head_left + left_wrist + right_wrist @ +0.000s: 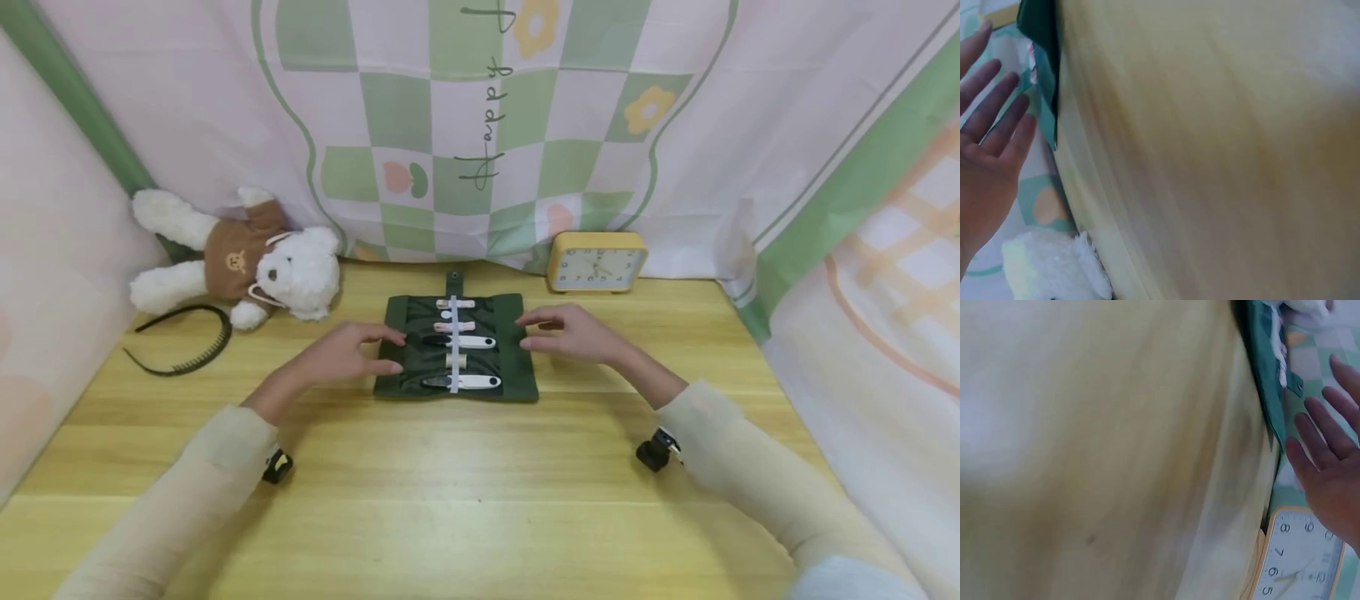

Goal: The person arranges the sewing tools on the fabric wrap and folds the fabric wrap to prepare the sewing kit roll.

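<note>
A dark green fabric pouch (517, 367) lies unfolded on the wooden table. Across its middle runs a pale elastic strap (453, 388) holding several small items. Among them are two small tools with white handles, an upper one (478, 342) and a lower one (480, 382), with a small beige piece (461, 361) between them. Higher up sit two slim pinkish pieces (465, 327). At the pouch's left edge is my left hand (337, 354), thumb and fingers spread apart and holding nothing. My right hand (573, 333) reaches over the right edge with extended fingers, also holding nothing.
A white plush bear (300, 271) in a brown top lies at the back left, with a black toothed headband (217, 346) in front of it. Behind the pouch to the right stands a yellow-framed clock (597, 262). A checked curtain (465, 108) hangs along the table's back edge.
</note>
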Demonstrator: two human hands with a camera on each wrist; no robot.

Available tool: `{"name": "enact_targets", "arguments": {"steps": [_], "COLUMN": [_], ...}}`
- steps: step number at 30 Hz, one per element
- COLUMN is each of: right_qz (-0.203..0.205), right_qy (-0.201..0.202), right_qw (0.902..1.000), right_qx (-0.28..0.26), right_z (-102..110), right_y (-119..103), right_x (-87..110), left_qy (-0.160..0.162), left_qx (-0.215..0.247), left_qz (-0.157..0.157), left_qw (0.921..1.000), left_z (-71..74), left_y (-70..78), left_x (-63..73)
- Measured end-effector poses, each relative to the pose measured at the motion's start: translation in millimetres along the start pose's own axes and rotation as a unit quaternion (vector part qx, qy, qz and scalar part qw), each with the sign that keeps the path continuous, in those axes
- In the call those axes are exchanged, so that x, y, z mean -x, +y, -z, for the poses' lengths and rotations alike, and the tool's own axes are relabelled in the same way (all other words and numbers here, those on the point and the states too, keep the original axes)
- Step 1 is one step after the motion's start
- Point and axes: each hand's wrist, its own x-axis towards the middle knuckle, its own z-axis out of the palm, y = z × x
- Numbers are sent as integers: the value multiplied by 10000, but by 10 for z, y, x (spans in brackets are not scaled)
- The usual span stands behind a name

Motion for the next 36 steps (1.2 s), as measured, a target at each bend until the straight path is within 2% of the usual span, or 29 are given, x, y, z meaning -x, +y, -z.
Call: {"name": "enact_targets", "arguments": {"steps": [3,7,12,18,24,28,32,36], "right_qz": [437,811,1007,1192,1304,1314,1298,1461], "right_qy": [-168,-581,-1052,-1219,-1368,-1344,-1321,-1285], "right_qw": [9959,9834,9730,9610,9476,9470,9482,9480], "right_qx": [774,1517,1789,2176,2574,2605,2583,2520], "right_z": [-82,-173,-247,-310,-354,-368,-376,-373], "right_y": [-62,-131,-171,-192,-213,-224,-215,-202], "right_x": [59,107,97,86,105,110,113,120], "left_qy": [-29,-218,-460,-738,-882,-958,-1005,-1033], "left_qx": [-285,-530,-529,-519,-609,-603,-564,-439], "left_qz": [-191,-493,-767,-798,-846,-821,-924,-979], "left_qw": [9994,9971,9946,9927,9906,9902,9890,9889], "left_z": [-29,-52,-70,-126,-170,-175,-172,-171], "left_y": [9,28,22,0,-9,-8,-6,-11], "left_x": [15,32,39,36,31,34,37,36]}}
